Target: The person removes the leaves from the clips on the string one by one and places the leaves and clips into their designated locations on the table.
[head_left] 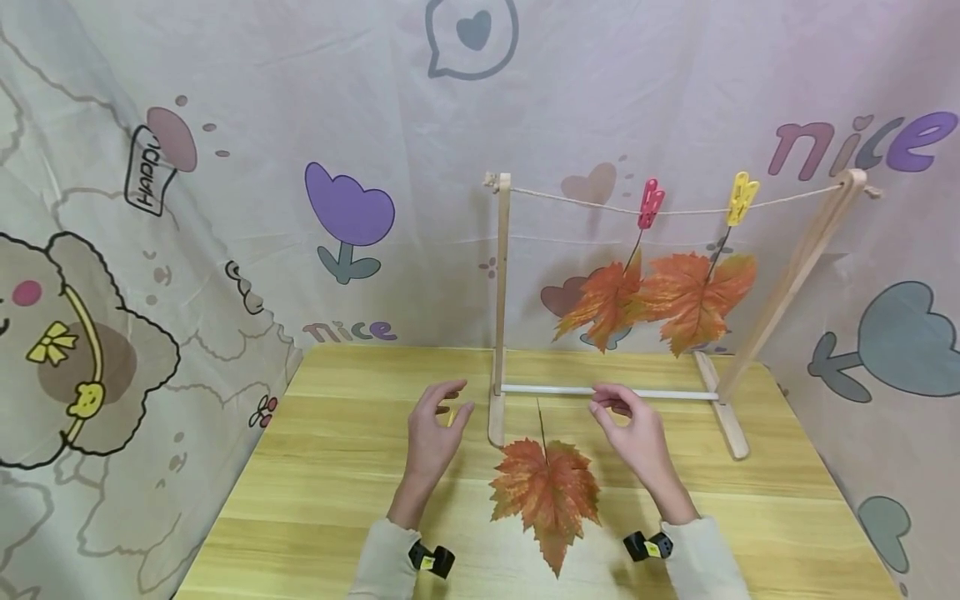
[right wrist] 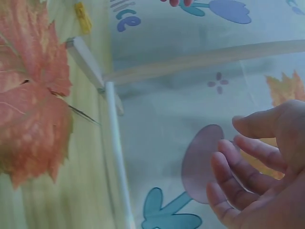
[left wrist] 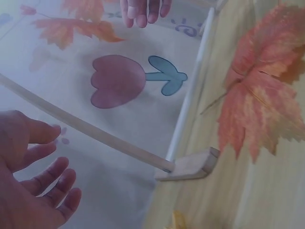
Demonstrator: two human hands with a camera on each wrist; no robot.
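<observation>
My left hand (head_left: 437, 429) hovers left of the rack, fingers loosely bent and holding nothing. Behind it on the table, partly hidden, is a small yellow clothespin (head_left: 451, 417), clearer in the right wrist view. My right hand (head_left: 632, 425) is raised in front of the rack's white rod (head_left: 555, 389), its fingers relaxed around nothing. Between the hands an orange-red maple leaf (head_left: 546, 492) lies on the table, stem toward the rack. Two more leaves hang from the string: one leaf (head_left: 609, 302) under a pink clothespin (head_left: 651, 203), another leaf (head_left: 701, 300) under a yellow clothespin (head_left: 742, 199).
The wooden rack has a left post (head_left: 502, 283) and a right post (head_left: 795, 275), joined on top by a string (head_left: 577, 201). Its feet stand on the wood-grain table (head_left: 337, 467). A printed curtain (head_left: 360, 100) hangs behind and at the sides.
</observation>
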